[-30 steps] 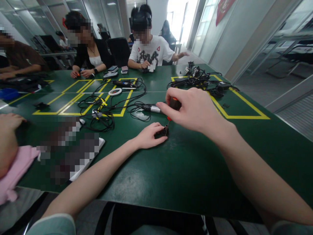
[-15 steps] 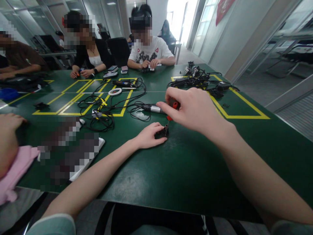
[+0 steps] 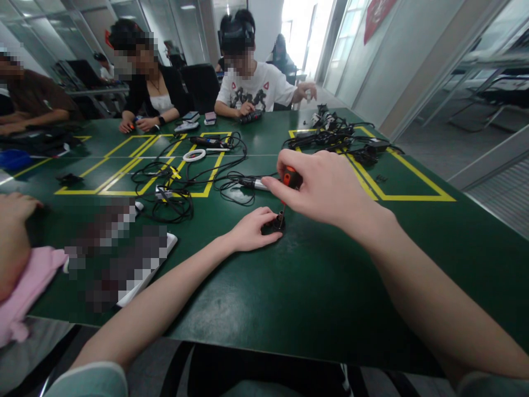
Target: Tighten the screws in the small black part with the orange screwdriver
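My right hand (image 3: pixel 326 187) is closed round the red and black handle of a small screwdriver (image 3: pixel 290 178), held upright with its tip down on a small black part (image 3: pixel 275 225). My left hand (image 3: pixel 252 229) rests on the green table (image 3: pixel 314 286) and pinches that black part from the left, holding it against the tabletop. Most of the part is hidden under my fingers.
A tangle of black cables (image 3: pixel 173 187) and a silver-tipped tool (image 3: pixel 256 183) lie just beyond my hands inside yellow tape boxes. More cables and adapters (image 3: pixel 343 140) are heaped at the far right. Three people sit across and left. A pink cloth (image 3: pixel 25 292) lies near left.
My right hand has turned slightly on the screwdriver handle, its fingers shifting round it. The person opposite has moved an arm out to the side. My left hand has stayed put.
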`<state>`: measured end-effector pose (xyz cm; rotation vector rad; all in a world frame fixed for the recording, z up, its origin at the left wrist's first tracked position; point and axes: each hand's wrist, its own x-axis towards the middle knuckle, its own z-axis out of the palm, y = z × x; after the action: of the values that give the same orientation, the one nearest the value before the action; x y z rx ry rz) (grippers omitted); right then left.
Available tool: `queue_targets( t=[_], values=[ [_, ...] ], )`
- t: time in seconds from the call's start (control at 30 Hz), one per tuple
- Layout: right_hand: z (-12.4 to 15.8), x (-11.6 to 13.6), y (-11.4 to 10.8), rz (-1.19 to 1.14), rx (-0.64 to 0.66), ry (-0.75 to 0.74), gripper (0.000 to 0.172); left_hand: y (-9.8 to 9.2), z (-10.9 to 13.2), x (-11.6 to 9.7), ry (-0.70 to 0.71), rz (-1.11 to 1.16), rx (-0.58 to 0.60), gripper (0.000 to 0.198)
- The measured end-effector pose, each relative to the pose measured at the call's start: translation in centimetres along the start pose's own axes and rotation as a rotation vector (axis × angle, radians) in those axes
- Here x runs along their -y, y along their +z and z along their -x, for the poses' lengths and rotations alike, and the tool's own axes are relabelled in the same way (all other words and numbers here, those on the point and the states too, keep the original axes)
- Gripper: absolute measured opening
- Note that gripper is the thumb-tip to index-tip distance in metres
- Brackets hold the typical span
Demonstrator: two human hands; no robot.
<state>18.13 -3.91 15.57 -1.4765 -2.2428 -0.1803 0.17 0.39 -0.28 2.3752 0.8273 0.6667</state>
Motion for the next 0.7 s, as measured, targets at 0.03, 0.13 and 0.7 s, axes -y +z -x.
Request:
queue_targets(
  t=[0.03, 0.13, 0.7],
  values=[
    [-0.02, -0.01, 0.03, -0.008, 0.004, -0.002, 0.028, -0.01, 0.0, -0.02, -0.003, -0.004, 0.0, 0.022],
    [-0.09, -0.15, 0.25, -0.03, 0.002, -0.016, 0.021, -0.05, -0.02, -0.08, -0.018, -0.016, 0.003, 0.023],
    [-0.27, -0.53, 0.34, -0.118, 0.018, -0.032, 0.008, -0.12, -0.04, -0.09, -0.011, -0.013, 0.013, 0.022]
  ],
)
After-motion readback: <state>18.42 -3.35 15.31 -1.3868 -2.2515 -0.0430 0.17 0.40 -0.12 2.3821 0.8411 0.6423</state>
